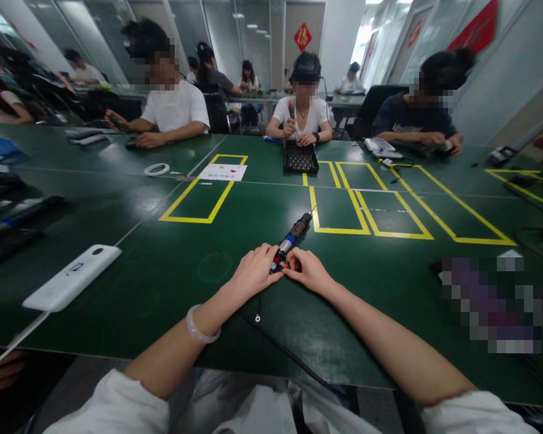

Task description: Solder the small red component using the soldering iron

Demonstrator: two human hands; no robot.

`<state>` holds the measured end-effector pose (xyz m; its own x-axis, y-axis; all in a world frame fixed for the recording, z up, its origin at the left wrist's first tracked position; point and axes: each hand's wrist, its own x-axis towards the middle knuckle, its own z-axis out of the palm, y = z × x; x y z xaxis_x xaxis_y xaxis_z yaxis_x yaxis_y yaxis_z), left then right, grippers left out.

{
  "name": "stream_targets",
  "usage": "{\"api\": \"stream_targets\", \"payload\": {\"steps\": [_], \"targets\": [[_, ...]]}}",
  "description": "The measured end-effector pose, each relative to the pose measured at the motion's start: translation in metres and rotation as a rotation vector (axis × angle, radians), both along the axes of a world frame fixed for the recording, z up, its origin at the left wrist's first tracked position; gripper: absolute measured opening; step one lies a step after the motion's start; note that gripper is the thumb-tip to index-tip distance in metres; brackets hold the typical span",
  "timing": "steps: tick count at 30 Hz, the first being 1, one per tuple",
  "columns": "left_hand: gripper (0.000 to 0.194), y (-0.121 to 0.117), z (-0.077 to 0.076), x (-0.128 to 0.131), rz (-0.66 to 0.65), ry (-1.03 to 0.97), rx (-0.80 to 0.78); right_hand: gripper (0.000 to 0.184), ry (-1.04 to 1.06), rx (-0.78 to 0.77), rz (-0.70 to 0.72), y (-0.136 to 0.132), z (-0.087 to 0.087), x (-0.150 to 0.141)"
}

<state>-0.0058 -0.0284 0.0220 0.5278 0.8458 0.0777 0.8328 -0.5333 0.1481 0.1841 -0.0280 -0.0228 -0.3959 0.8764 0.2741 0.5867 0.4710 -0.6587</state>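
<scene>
An electric screwdriver (290, 240) lies slantwise on the green table, its thin bit pointing away and to the right. Part of its casing is off, so a silvery motor body, a blue band and small red and orange parts show at the rear. My left hand (254, 269) grips the rear end from the left, thumb near its lower tip. From the right, my right hand (308, 270) has its fingers curled and pinched at the same end; what exactly lies between those fingertips is partly hidden. A black cable (283, 348) with a small metal ring (257, 318) runs from below my hands towards the table edge.
A white phone-shaped device (75, 276) with a cable lies left. Yellow tape outlines (185, 219) mark the table (172, 325). Across sit several people; one has a black tray (301, 158) of small parts. A paper sheet (223, 172) and white ring (156, 169) lie farther off.
</scene>
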Motion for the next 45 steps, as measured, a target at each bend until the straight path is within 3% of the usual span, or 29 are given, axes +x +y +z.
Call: {"api": "stream_targets", "payload": {"steps": [7,13,20,25,31,39,45], "targets": [[0.054,-0.003,-0.003,0.001,-0.018,-0.046,0.021,0.007,0.049,0.025,0.082,-0.004,0.004,0.001],[0.058,-0.004,-0.010,0.005,0.013,-0.069,0.077,0.009,0.071,0.062,0.108,-0.007,0.005,0.001],[0.051,0.005,-0.010,-0.001,0.030,-0.057,0.067,0.032,0.127,0.010,0.092,-0.009,0.003,0.003],[0.050,0.017,-0.007,-0.016,0.042,-0.041,0.063,0.033,0.123,-0.011,0.110,-0.008,0.003,0.007],[0.053,0.045,-0.007,-0.051,0.158,0.013,0.044,0.030,0.125,-0.021,0.106,-0.007,0.002,0.009],[0.060,0.089,-0.009,-0.128,0.456,0.038,-0.037,0.026,0.110,-0.025,0.107,-0.007,0.002,0.008],[0.061,0.099,-0.011,-0.176,0.613,0.074,-0.014,0.022,0.084,-0.018,0.100,-0.006,0.003,0.007]]}}
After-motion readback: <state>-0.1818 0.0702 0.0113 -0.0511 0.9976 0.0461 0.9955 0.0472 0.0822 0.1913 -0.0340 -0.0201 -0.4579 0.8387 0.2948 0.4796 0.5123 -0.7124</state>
